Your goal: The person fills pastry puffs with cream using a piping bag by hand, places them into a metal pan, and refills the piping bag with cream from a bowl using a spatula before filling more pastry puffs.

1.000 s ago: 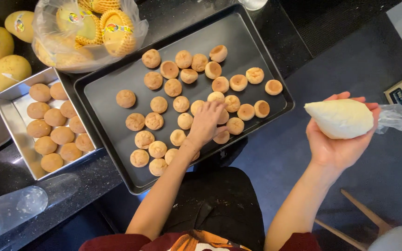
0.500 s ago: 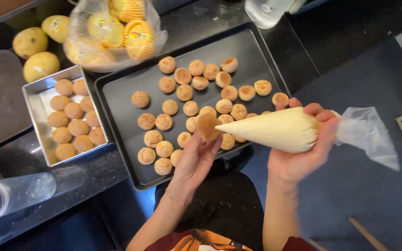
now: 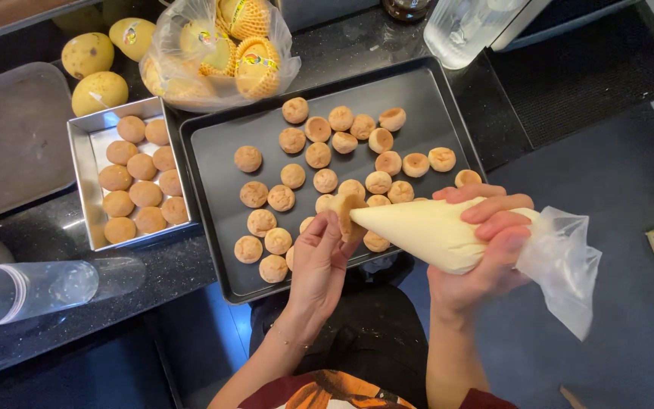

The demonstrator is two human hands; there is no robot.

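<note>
The dark stone surface (image 3: 54, 227) runs under everything in front of me. On it the big dark baking tray (image 3: 213, 227) takes up the middle, scattered with small round golden puffs (image 3: 248, 158), most of them bunched toward the right half. To the left of it, touching its edge, sits a smaller square silver pan (image 3: 79, 189) with about 10 browner puffs packed in 2 rows. Behind the pan and tray lies a clear plastic bag of yellow netted fruit (image 3: 221, 53), and left of that 3 loose yellow fruits (image 3: 88, 53) sit near a grey board (image 3: 17, 136). A clear plastic tube (image 3: 32, 289) lies on its side at the near left edge of the surface.

My right hand (image 3: 478, 257) is over the near right corner of the tray, fingers (image 3: 493, 208) curled tight round the fat end of a cream-filled piping bag (image 3: 425, 231), whose loose plastic tail (image 3: 562, 265) trails off to the right. The bag's tip points left and meets 1 puff (image 3: 348, 216), which I hold just above the tray's near edge. My left hand (image 3: 319, 265) pinches that puff between thumb and fingertips, the rest of the fingers loosely bent.
</note>
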